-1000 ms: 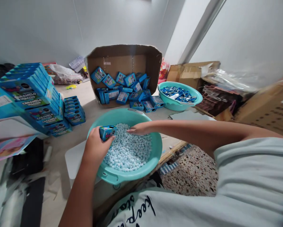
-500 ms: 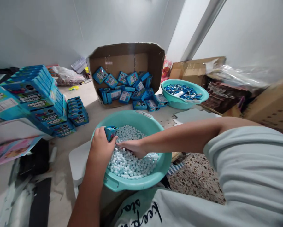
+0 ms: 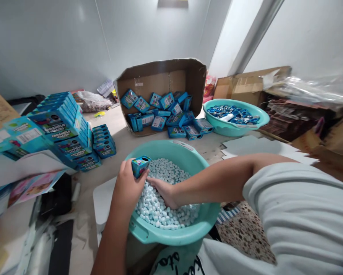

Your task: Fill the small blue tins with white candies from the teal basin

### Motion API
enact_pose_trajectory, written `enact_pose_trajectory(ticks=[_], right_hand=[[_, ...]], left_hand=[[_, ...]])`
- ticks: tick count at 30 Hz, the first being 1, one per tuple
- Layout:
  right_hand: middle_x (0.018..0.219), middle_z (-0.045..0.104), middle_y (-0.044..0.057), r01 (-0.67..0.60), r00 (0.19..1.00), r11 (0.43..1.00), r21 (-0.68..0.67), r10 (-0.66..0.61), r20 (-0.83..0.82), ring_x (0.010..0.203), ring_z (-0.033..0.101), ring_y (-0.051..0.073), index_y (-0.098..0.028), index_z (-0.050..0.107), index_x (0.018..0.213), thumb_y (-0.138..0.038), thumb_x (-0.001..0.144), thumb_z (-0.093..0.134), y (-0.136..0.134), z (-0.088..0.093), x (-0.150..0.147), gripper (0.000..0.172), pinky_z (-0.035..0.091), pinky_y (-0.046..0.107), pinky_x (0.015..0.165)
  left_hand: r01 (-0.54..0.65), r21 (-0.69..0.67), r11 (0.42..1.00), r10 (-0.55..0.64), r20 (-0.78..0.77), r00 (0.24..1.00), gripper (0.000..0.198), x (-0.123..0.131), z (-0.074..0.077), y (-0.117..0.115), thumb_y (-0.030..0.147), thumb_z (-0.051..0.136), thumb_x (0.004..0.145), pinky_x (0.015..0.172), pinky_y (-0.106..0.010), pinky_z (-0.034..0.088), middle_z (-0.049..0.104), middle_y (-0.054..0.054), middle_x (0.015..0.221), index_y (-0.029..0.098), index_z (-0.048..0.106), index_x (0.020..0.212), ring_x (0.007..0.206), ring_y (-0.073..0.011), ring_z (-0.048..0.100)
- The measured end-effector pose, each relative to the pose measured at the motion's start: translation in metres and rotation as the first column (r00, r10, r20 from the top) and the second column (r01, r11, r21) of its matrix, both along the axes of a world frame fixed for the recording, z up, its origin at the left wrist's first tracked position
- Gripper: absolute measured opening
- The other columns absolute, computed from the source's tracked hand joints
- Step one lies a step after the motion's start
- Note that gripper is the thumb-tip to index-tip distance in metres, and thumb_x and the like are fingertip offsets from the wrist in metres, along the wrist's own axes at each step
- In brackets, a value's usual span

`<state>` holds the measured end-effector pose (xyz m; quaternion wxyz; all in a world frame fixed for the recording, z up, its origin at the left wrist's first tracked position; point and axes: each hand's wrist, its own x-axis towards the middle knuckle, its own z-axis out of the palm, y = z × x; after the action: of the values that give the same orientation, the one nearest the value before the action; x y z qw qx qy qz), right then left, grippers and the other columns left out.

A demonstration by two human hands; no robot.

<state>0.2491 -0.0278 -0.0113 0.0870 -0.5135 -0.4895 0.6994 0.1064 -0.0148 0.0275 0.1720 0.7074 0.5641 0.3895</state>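
My left hand [image 3: 129,179] is closed around a small blue candy box [image 3: 140,166] and holds it over the left side of a turquoise basin [image 3: 171,238]. A dark round opening shows in the top face of the box. Pale blue and white round candies [image 3: 160,215] fill the bottom of the basin. Down among them lies my right hand [image 3: 166,193], its visible fingers stretched toward the box. The candies hide part of those fingers, and whether any candies lie in the palm cannot be seen.
Behind the basin, a cardboard box [image 3: 160,72] on its side holds several blue candy boxes. Stacked blue cartons [image 3: 62,128] stand at left. A second turquoise basin [image 3: 231,131] at right contains blue and silver round pieces. White card sheets [image 3: 263,147] lie before it.
The view has shifted, so the surroundings sit further right and lower. My left hand still holds the candy box, its top now more visible. My right hand remains among the candies.
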Motion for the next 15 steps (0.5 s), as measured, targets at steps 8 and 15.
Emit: enact_pose_trajectory(ticks=[8, 15], right_hand=[[0.088, 0.078, 0.012, 0.257, 0.916, 0.912, -0.320, -0.335, -0.219, 0.079, 0.075, 0.021, -0.017, 0.072, 0.097, -0.056, 0.096, 0.016, 0.003, 0.030, -0.011, 0.068, 0.058, 0.036, 0.087], [0.072, 0.072, 0.009, 0.322, 0.706, 0.825, -0.464, -0.536, -0.463, 0.050, 0.063, 0.015, -0.014, 0.067, 0.095, -0.044, 0.103, 0.025, 0.013, 0.050, -0.006, 0.052, 0.048, 0.023, 0.047]], left_hand=[[-0.093, -0.163, 0.982, 0.117, 0.145, 0.983, 0.041, -0.001, 0.012, -0.008, 0.046, 0.068, 0.083, 0.086, -0.040, 0.053, 0.071, -0.009, 0.107, 0.023, 0.058, 0.115, 0.103, -0.0295, 0.068], [-0.169, -0.179, 0.969, 0.207, 0.225, 0.952, 0.057, 0.003, 0.015, -0.007, 0.047, 0.069, 0.081, 0.096, -0.041, 0.052, 0.067, -0.012, 0.130, 0.024, 0.055, 0.131, 0.118, -0.0298, 0.065]])
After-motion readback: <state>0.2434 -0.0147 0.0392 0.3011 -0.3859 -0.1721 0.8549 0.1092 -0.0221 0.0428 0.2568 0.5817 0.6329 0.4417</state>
